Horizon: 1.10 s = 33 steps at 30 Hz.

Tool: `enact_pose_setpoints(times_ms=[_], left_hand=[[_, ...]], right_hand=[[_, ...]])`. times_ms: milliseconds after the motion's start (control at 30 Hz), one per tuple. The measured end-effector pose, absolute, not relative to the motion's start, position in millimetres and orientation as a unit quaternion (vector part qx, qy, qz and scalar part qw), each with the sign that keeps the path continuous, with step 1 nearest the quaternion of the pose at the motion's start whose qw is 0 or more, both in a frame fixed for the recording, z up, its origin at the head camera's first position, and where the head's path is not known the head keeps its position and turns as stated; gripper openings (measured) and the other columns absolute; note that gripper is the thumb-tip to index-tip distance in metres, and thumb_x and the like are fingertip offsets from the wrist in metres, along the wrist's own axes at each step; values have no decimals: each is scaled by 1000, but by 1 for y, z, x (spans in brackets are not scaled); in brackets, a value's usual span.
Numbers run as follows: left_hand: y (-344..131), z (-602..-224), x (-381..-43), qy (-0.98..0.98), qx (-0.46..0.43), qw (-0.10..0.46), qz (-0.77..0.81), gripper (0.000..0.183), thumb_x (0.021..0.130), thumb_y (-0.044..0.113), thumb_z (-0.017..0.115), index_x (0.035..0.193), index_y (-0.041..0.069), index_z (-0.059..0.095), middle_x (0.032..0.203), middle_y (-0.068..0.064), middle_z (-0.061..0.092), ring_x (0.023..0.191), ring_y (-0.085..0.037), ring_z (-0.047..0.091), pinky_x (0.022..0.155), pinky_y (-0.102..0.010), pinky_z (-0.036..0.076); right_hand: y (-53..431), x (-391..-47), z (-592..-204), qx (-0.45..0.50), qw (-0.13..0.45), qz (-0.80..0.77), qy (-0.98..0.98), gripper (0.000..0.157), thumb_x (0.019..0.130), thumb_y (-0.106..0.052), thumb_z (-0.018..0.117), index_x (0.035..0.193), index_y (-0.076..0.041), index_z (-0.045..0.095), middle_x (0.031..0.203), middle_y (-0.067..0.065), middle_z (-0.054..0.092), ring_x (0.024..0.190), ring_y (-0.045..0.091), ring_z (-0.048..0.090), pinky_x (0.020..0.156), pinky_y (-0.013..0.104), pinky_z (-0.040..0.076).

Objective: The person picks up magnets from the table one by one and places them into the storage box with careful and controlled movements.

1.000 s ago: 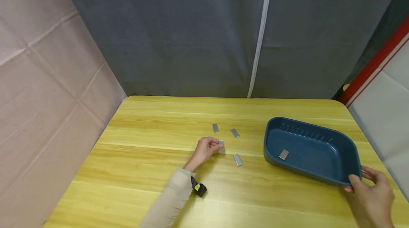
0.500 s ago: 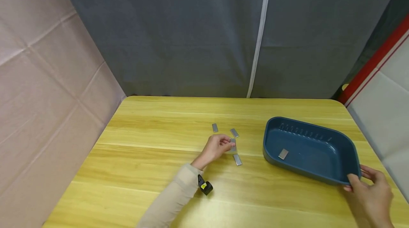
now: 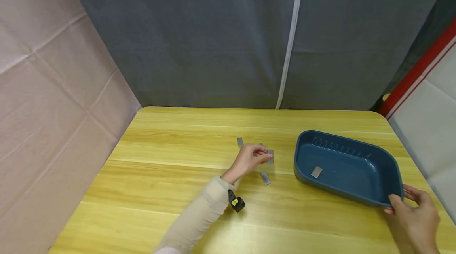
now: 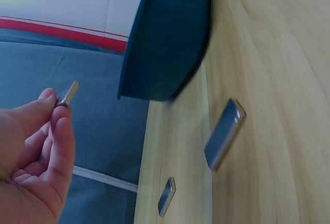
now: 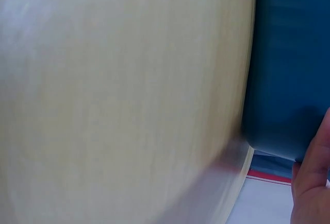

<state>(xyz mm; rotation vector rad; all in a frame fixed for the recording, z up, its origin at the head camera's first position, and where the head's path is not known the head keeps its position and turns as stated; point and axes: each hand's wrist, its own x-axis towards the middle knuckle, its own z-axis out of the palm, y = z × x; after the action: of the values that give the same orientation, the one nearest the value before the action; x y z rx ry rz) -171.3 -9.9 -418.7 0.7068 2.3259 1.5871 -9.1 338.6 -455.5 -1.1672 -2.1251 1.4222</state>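
In the head view my left hand point(image 3: 249, 158) pinches a small flat grey metal plate point(image 3: 270, 156) between thumb and fingertips, above the table. The left wrist view shows this plate edge-on, standing out past the fingertips. Three similar plates lie on the wood: one behind the hand point(image 3: 240, 142), one nearer me point(image 3: 265, 178), and one mostly hidden by the fingers point(image 3: 261, 144). Another plate point(image 3: 316, 172) lies inside a dark blue rectangular basin point(image 3: 349, 167). My right hand point(image 3: 417, 210) grips the basin's near right corner, thumb over the rim and fingers outside.
The wooden table point(image 3: 160, 175) runs to a grey curtain point(image 3: 213, 48) at the back. A pale cloth wall point(image 3: 64, 88) stands on the left and a white panel with a red edge point(image 3: 431, 119) on the right. A black camera point(image 3: 236, 202) sits on my left wrist.
My left hand has moved right with the pinched plate, toward the basin, and slightly away from me. The hand now covers most of one loose plate. My right hand and the basin stay put.
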Motion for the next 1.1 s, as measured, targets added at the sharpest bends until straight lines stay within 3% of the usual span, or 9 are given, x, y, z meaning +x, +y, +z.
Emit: enact_pose_setpoints(times_ms=[267,433,600,800,933,1033,1100], left_hand=[[3,-416,-170,798,255,127,532,20,83,14,62,95,-2,64,79,-7,64,67,-13,61,61,-22,50],[13,-411,-173,796,265,124,529,19,85,16,60,96,0,63,78,-4,64,71,-20,62,62,-21,49],[23,-405,-175,794,273,121,529,21,85,14,59,99,-1,63,81,-7,65,71,-15,62,62,-16,47],[30,-403,-176,795,283,114,524,23,86,14,58,102,-2,62,83,-8,65,68,-6,59,61,-15,47],[34,-394,-171,790,279,119,533,22,86,9,58,102,-5,61,85,-13,65,72,-14,62,61,-15,46],[40,-393,-171,788,275,130,535,23,86,9,57,104,-5,60,89,-13,64,76,-15,61,63,-15,46],[45,-402,-176,789,275,132,533,24,87,12,57,104,-3,60,91,-10,64,77,-10,60,64,-14,46]], right_hand=[[338,-8,-456,-407,172,504,-742,33,80,-6,53,93,-32,40,78,-21,41,37,-1,51,33,24,42],[337,-9,-453,-419,161,478,-755,33,81,-9,52,101,-31,39,88,-10,44,38,-3,51,35,25,44],[336,-10,-451,-421,152,462,-766,33,81,-10,52,106,-29,39,93,-1,44,39,-3,51,36,25,45],[336,-10,-454,-416,160,472,-760,32,81,-8,52,101,-30,39,89,-7,43,39,-3,51,35,26,44],[338,-9,-455,-413,167,487,-751,33,81,-7,52,96,-32,39,83,-15,42,38,-3,51,34,25,43],[338,-9,-455,-412,170,496,-745,34,80,-5,52,94,-33,39,81,-18,41,38,-2,51,34,24,43],[338,-9,-455,-413,170,499,-743,34,80,-4,52,94,-32,39,81,-18,41,38,-2,51,34,24,43]])
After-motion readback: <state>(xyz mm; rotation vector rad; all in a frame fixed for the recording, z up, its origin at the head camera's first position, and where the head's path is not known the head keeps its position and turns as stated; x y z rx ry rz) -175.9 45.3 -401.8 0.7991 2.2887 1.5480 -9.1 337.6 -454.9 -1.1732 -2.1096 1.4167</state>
